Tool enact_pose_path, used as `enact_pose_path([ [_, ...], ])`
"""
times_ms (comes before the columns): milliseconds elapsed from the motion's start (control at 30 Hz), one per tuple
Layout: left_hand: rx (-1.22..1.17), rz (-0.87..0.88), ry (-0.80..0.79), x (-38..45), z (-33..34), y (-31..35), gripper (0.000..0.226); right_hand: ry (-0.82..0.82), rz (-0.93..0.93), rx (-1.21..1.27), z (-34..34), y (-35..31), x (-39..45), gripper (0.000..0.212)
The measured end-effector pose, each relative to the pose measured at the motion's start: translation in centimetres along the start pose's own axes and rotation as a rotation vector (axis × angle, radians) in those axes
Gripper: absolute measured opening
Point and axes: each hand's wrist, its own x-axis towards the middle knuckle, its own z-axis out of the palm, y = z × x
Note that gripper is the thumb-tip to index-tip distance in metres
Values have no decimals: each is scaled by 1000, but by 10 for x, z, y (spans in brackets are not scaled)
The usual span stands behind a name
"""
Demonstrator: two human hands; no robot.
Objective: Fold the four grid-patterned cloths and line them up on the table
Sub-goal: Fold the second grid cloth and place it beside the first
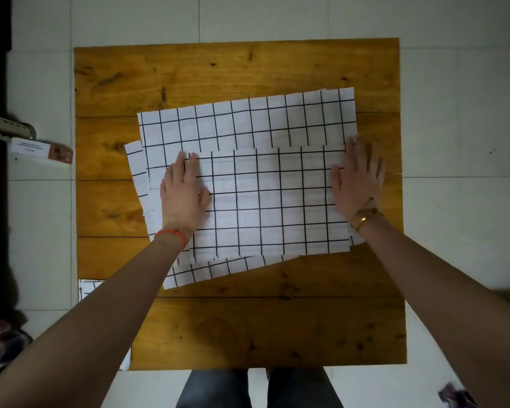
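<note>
White cloths with a black grid lie stacked and skewed in the middle of the wooden table (233, 328). The top cloth (268, 201) is folded over, its upper edge running across the stack between my hands. A flat cloth beneath (248, 122) sticks out at the back, and another lower layer (215, 269) peeks out at the front left. My left hand (183, 192) presses flat on the top cloth's left side. My right hand (357, 178) lies flat on its right side. Another piece of grid cloth (87, 288) hangs off the table's left edge.
A small white and red box (42, 150) lies on the tiled floor left of the table, beside a beige object (3, 128). Patterned fabric (0, 346) lies on the floor at lower left. My legs (259, 388) are at the table's near edge.
</note>
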Motion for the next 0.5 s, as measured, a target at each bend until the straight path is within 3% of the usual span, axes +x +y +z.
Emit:
enact_pose_path([
  [100, -129, -105, 184, -12, 0, 1, 49, 49, -108, 57, -6, -17, -11, 61],
  [300, -489, -525, 164, -32, 10, -1, 26, 9, -436, 150, 5, -61, -47, 50],
  [500, -551, -653, 113, -34, 6, 5, 25, -45, -385, 129, 18, -81, -59, 60],
])
